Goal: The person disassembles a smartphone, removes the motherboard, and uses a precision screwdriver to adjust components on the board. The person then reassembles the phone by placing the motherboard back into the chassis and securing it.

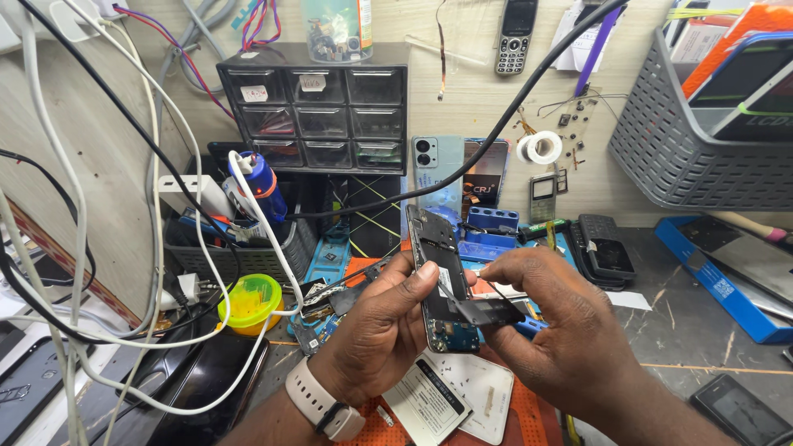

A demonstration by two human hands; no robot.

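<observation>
The opened phone (pixel 440 285) stood nearly upright in mid-air above the worktop (pixel 702 330), its bare inner frame facing the camera and its circuit board showing at the lower end. The left hand (pixel 376 326) came up from below and left of the phone, wrist bent back, a white watch (pixel 324 406) on it; its grip was closed on the phone's left edge, thumb tip pressed on the front and fingers curled behind. The right hand (pixel 553 322) reached in from the right of the phone, palm turned down, knuckles toward the camera; its thumb and forefinger were pinched shut on a dark flat cover piece (pixel 487 311) that lay across the phone's lower right corner, touching it. Whether that piece was loose from the phone could not be told. Below the phone lay a white card (pixel 429 405) on an orange mat (pixel 529 421). Left of the phone sat a yellow tub (pixel 250 304) among white cables (pixel 256 215). Behind the phone stood a black drawer cabinet (pixel 318 111) and a light blue phone back (pixel 436 177). Far right of the phone hung a grey basket (pixel 661 140).
</observation>
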